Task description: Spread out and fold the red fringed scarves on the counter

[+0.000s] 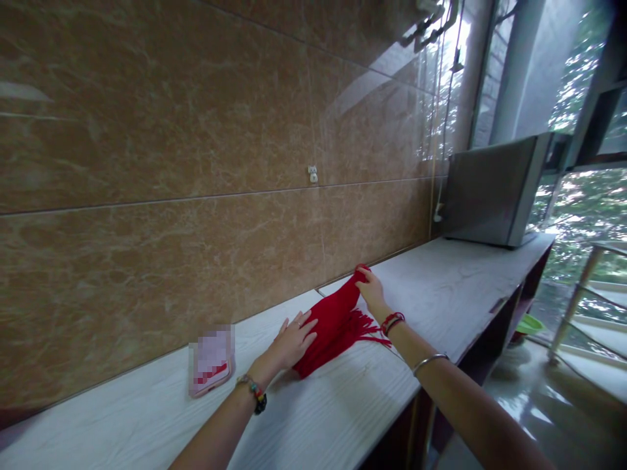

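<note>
A red fringed scarf lies bunched and partly folded on the white countertop. Its fringe spreads toward the front edge. My left hand rests on the scarf's left end, fingers spread and flat against the cloth. At the far right corner, my right hand is closed around the cloth, thumb and fingers pinching it near the wall. The scarf's underside and the layers beneath my left palm are hidden.
A phone in a pink case, partly blurred, lies left of my left hand. The tiled wall borders the counter behind. A grey metal box-shaped appliance stands at the right end. Beyond the front edge is a metal railing.
</note>
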`<act>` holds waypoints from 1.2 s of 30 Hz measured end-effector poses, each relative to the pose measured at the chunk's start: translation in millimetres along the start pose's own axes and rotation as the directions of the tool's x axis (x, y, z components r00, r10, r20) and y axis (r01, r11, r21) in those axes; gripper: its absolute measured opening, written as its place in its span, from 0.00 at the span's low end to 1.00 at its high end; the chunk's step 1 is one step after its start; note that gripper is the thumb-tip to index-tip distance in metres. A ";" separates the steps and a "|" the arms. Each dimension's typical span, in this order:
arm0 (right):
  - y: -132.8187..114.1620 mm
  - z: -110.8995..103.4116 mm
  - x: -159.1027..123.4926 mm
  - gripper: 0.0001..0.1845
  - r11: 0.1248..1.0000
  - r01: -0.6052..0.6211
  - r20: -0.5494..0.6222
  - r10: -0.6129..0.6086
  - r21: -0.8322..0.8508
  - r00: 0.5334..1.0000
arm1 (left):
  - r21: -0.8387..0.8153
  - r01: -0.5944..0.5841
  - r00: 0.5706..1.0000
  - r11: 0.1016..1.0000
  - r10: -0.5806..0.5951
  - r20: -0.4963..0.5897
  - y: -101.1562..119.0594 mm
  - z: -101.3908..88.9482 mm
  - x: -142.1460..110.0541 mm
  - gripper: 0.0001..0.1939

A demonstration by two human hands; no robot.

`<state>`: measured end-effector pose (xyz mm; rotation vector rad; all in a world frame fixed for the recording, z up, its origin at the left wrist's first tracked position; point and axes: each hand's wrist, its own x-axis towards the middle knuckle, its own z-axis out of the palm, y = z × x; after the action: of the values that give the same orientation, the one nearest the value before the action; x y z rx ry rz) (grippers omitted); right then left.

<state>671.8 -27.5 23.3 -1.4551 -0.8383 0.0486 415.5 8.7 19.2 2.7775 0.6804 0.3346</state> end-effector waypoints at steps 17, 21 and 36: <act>-73.3 27.7 -132.6 0.16 0.486 0.844 0.771 -0.440 -0.227 0.461 | -0.714 0.270 0.741 0.646 -0.613 -0.274 -62.5 -33.4 -54.1 0.22; -74.6 23.4 -111.4 0.15 0.543 0.790 0.692 -0.453 -0.285 0.561 | -0.530 0.237 0.848 0.814 -0.440 -0.296 -39.1 -28.3 -41.0 0.19; -54.0 20.1 -59.4 0.21 0.786 0.353 0.549 -0.021 -0.508 0.836 | -0.278 0.194 0.874 0.941 -0.294 -0.386 -2.9 -36.1 -12.1 0.12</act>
<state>594.0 -49.7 40.7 -1.9773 -1.5562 0.0207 393.7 12.5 50.2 2.3728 1.0101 0.9163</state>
